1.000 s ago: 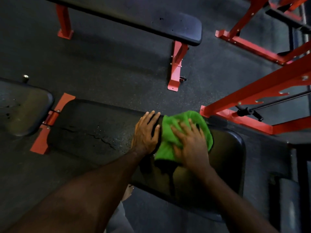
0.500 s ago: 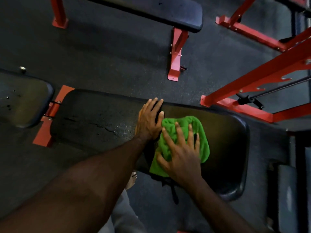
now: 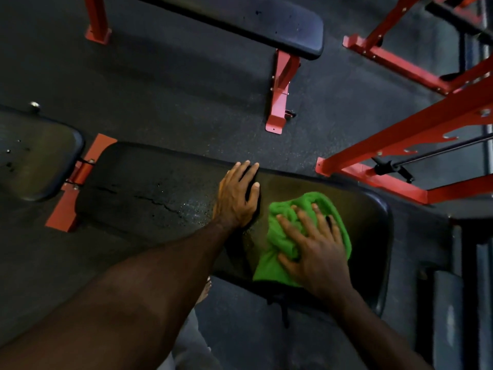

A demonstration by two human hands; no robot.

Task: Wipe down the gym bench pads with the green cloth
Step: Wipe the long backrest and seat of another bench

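Since half a second ago I see the right hand (image 3: 317, 249) slid the green cloth (image 3: 282, 236) rightward, away from the left hand (image 3: 236, 196). Spread fingers press it onto the bench pad (image 3: 149, 188); motion-blurred, possibly bunching it.

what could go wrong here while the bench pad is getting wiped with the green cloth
The green cloth hangs over the near edge of the long pad, so it could slip from under the flat right hand. The cracked vinyl beside the left hand might snag the cloth. The smaller pad could get skipped.
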